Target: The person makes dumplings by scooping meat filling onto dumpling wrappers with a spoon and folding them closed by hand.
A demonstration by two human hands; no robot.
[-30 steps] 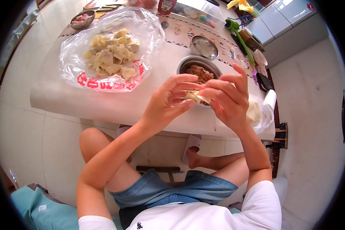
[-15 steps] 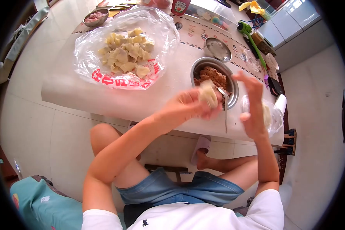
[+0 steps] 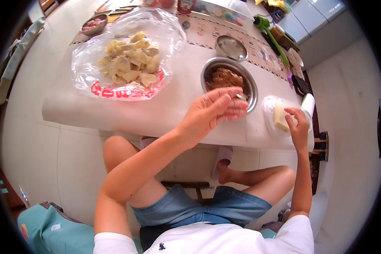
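Note:
My left hand (image 3: 218, 108) hovers over the near edge of a metal bowl (image 3: 253, 84) of brown filling (image 3: 226, 79); its fingers are apart and no dumpling shows in it. Part of a metal utensil (image 3: 241, 97) glints behind its fingertips. On the right, my right hand (image 3: 298, 122) has thumb and fingers curved apart at the edge of a pale stack of wrappers (image 3: 280, 116), which lies on a clear plastic bag (image 3: 269, 106). Folded dumplings (image 3: 129, 61) are heaped on a large plastic bag (image 3: 82, 70) at the left.
Behind the filling stands a smaller metal bowl (image 3: 231, 47). A bowl of pinkish pieces (image 3: 94, 25) is at the back left, a red bottle (image 3: 185, 6) at the back. A green-handled item (image 3: 275, 40) and a black object (image 3: 300, 86) lie along the right side of the table (image 3: 173, 116).
The dumpling held in my left hand half a second ago no longer shows there. My right hand has moved down and right to the wrapper stack. The camera view has shifted slightly.

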